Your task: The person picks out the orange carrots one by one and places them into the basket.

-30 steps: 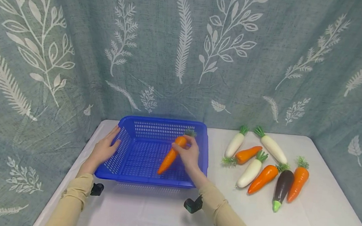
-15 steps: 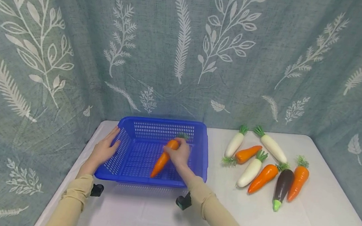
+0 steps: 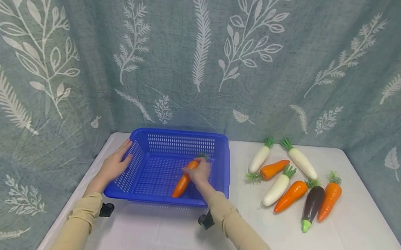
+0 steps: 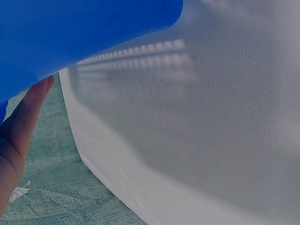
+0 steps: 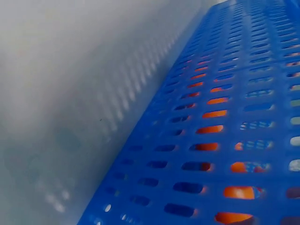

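In the head view my right hand (image 3: pixel 201 173) grips an orange carrot (image 3: pixel 181 185) near its leafy end, inside a blue slotted plastic basket (image 3: pixel 160 199). The carrot slants with its tip toward the basket's front wall, and its green top is partly behind my fingers. Orange shows through the slots of the basket wall (image 5: pixel 227 136) in the right wrist view; the hand is mostly hidden there. My left hand (image 3: pixel 113 168) rests on the basket's left side, fingers straight. Seen from the left wrist, those fingers (image 4: pixel 30 110) lie against the blue basket (image 4: pixel 84 33).
Right of the basket on the white-covered table (image 3: pixel 157 244) lie white radishes (image 3: pixel 276 191), several in all counting the carrots (image 3: pixel 291 197) among them. A dark eggplant (image 3: pixel 313 202) lies there too. A patterned green-grey curtain (image 3: pixel 178 56) hangs behind the table.
My right hand has moved the carrot leftward, then lowered it deeper into the basket, with its tip ending slightly nearer the front wall. The left hand has stayed at the basket's side.
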The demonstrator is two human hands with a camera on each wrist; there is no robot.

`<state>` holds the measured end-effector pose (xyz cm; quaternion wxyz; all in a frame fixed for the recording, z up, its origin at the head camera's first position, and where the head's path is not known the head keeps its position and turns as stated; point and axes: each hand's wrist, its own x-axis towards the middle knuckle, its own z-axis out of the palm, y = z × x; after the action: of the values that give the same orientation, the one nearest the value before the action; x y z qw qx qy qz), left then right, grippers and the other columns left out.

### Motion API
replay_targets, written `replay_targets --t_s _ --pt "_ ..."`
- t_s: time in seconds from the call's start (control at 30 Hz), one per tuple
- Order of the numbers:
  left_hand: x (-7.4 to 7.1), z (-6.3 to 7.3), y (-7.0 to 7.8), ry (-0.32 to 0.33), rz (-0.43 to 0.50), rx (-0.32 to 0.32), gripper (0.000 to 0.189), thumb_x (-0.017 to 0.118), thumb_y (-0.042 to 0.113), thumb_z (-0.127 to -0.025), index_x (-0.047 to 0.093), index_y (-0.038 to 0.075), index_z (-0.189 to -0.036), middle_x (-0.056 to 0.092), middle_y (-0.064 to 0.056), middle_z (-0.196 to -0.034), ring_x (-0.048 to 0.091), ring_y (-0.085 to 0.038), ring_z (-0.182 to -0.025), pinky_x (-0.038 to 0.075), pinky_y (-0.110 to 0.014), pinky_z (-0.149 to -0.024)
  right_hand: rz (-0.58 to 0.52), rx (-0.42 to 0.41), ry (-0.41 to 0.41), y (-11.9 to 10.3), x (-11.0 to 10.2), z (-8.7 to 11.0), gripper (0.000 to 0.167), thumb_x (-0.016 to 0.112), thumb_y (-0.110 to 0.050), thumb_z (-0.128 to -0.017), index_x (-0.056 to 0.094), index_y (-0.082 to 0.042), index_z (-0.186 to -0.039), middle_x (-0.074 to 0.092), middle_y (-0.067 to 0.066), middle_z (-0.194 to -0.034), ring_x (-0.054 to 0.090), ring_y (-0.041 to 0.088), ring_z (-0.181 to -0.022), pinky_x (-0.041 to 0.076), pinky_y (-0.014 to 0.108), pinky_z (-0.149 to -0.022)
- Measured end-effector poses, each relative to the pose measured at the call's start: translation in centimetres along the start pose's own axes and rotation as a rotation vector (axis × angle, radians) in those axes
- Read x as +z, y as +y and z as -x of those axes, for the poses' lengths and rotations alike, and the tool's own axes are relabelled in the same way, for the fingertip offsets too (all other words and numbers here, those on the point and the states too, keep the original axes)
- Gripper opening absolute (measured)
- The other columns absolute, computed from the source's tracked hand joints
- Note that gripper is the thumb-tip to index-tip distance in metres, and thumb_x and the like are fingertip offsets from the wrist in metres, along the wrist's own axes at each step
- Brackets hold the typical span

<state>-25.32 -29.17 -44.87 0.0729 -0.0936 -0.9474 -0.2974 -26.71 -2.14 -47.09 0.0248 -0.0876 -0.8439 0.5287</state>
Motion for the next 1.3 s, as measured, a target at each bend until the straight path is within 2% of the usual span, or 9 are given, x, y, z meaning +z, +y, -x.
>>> replay_targets --t_s 0.1,0.23,0.27,0.37,0.4,0.57,0.63,0.97,1.3 --pt "-0.1 0.0 0.1 0.000 0.004 -0.003 0.053 0.043 0.009 -0.101 0.028 -0.011 -0.148 0.023 -0.026 -0.155 0.028 -0.049 -0.137 0.025 -0.060 -0.110 0.031 0.010 -0.020 2.2 1.6 -1.9 0.047 0.083 -0.003 -0.067 0.064 0.003 -0.109 0.059 0.021 -0.101 0.061 0.033 -0.092 0.057 0.037 -0.074" --pt "-0.2 0.1 0.2 0.004 0.001 0.004 0.053 0.043 0.009 -0.101 0.028 -0.011 -0.147 0.023 -0.027 -0.155 0.028 -0.050 -0.136 0.025 -0.061 -0.110 0.057 -0.005 -0.026 7.7 5.9 -6.2 0.051 0.079 0.001 -0.062 0.065 0.001 -0.111 0.063 0.018 -0.100 0.063 0.030 -0.086 0.058 0.034 -0.069" --pt "-0.1 0.1 0.2 0.006 0.001 0.005 0.053 0.043 0.009 -0.101 0.029 -0.011 -0.147 0.023 -0.027 -0.155 0.029 -0.050 -0.136 0.025 -0.061 -0.110 0.057 -0.012 -0.050 8.8 6.6 -7.1 0.054 0.079 0.001 -0.063 0.064 0.000 -0.115 0.064 0.018 -0.102 0.064 0.030 -0.087 0.058 0.034 -0.069" --pt "-0.1 0.2 0.2 0.009 0.003 0.008 0.053 0.043 0.009 -0.101 0.029 -0.012 -0.147 0.023 -0.028 -0.154 0.029 -0.050 -0.136 0.025 -0.061 -0.110 0.025 -0.060 -0.060 10.2 7.8 -8.1 0.056 0.076 0.003 -0.060 0.064 0.000 -0.115 0.065 0.018 -0.103 0.064 0.028 -0.085 0.057 0.033 -0.068" --pt "-0.1 0.2 0.2 0.009 0.004 0.008 0.053 0.043 0.009 -0.101 0.028 -0.012 -0.147 0.023 -0.028 -0.154 0.028 -0.050 -0.136 0.025 -0.060 -0.110 0.004 -0.051 -0.090 9.4 7.1 -7.4 0.056 0.075 0.005 -0.062 0.065 0.000 -0.116 0.065 0.018 -0.106 0.064 0.028 -0.087 0.057 0.033 -0.070" --pt "-0.1 0.3 0.3 -0.001 0.006 0.001 0.053 0.043 0.010 -0.101 0.028 -0.011 -0.147 0.022 -0.027 -0.155 0.028 -0.050 -0.136 0.024 -0.061 -0.110 -0.088 0.010 -0.190 1.7 1.4 -1.1 0.040 0.067 0.012 -0.073 0.066 0.007 -0.112 0.065 0.021 -0.107 0.064 0.032 -0.095 0.057 0.033 -0.077" --pt "-0.1 0.3 0.3 -0.002 0.002 -0.001 0.053 0.043 0.010 -0.101 0.028 -0.011 -0.147 0.023 -0.027 -0.155 0.029 -0.050 -0.136 0.025 -0.061 -0.109 -0.115 0.033 -0.226 0.0 0.1 0.3 0.036 0.065 0.014 -0.077 0.065 0.010 -0.112 0.065 0.023 -0.110 0.062 0.035 -0.101 0.056 0.035 -0.082" --pt "0.0 0.2 0.2 -0.003 -0.006 -0.001 0.053 0.042 0.011 -0.102 0.028 -0.011 -0.148 0.022 -0.027 -0.155 0.028 -0.050 -0.136 0.024 -0.062 -0.110 -0.192 -0.082 -0.457 0.2 0.1 0.2 0.036 0.068 0.009 -0.083 0.063 0.011 -0.118 0.064 0.024 -0.117 0.059 0.037 -0.112 0.050 0.039 -0.095" --pt "0.0 0.2 0.0 0.002 -0.007 0.000 0.052 0.042 0.010 -0.101 0.028 -0.011 -0.147 0.023 -0.027 -0.155 0.028 -0.050 -0.136 0.025 -0.061 -0.110 -0.139 -0.087 -0.620 0.0 -0.4 0.6 0.043 0.068 0.001 -0.085 0.059 0.008 -0.127 0.060 0.021 -0.128 0.047 0.037 -0.128 0.035 0.046 -0.110"
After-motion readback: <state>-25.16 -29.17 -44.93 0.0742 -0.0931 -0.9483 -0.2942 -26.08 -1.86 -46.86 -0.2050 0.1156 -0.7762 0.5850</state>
